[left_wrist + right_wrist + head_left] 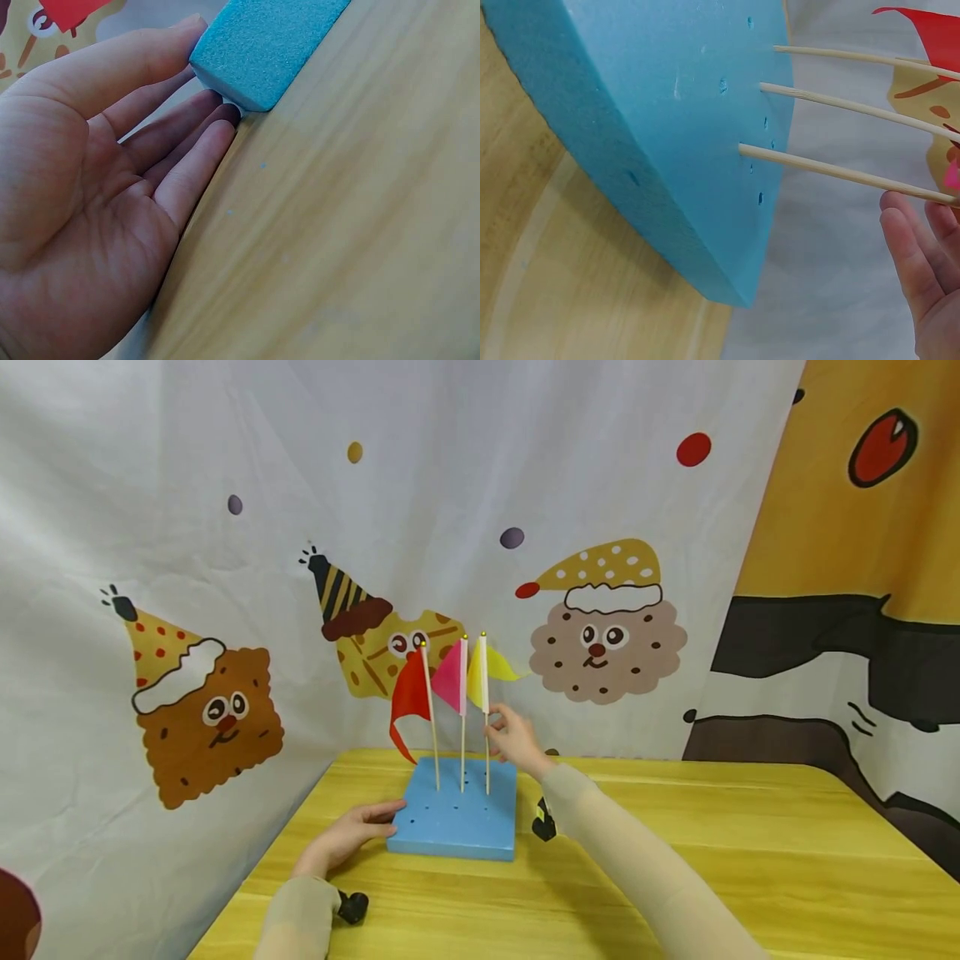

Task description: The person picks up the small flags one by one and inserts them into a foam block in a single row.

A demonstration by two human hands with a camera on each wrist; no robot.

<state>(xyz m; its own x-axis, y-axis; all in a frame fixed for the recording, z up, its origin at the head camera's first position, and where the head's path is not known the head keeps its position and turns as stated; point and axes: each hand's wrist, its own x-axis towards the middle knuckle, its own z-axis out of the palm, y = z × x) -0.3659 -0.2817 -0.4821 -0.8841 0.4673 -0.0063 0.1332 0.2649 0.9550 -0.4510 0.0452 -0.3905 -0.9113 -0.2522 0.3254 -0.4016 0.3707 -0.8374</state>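
Observation:
A blue foam block (456, 832) with small holes lies on the table, and three flags on thin wooden sticks stand in its top. From left to right they are a red flag (412, 690), a pink flag (448, 679) and a yellow flag (497, 665). My right hand (517, 745) pinches the yellow flag's stick just below the cloth; that stick (810, 166) meets the block's surface in the right wrist view. With fairly straight fingers, my left hand (97, 187) touches the block's left side.
The wooden table (720, 843) extends to the right of the block. Behind it hangs a white cloth (450, 468) printed with cartoon biscuits in hats. The cloth also runs close along the table's left edge.

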